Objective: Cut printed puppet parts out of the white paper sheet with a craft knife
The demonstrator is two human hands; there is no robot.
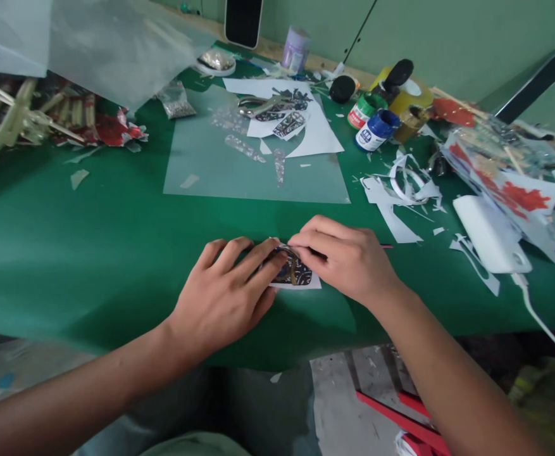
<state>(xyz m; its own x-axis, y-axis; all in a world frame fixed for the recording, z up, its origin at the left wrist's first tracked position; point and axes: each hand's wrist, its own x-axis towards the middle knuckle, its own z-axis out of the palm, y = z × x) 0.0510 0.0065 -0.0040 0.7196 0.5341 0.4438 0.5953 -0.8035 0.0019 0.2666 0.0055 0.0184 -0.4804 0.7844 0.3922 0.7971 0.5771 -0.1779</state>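
Observation:
A dark patterned piece (300,273) with white lines and a gold-brown band lies on a white paper backing (312,285) near the table's front edge. My left hand (230,285) rests over its left part, fingers stretched out and fingertips pressing on it. At the upper right edge of the piece is my right hand (348,253), its thumb and fingers pinched together. Whatever sits in that pinch is hidden. A thin reddish tip (387,246) shows just beyond the right hand; I cannot tell whether it belongs to something held.
Behind my hands, a translucent sheet (201,171) carries paper cutouts and scissors (258,107). Paint jars (376,131) stand at the back right. Paper scraps (391,215) and a white power bank (488,234) with a cable lie right. Sticks (11,120) are piled left.

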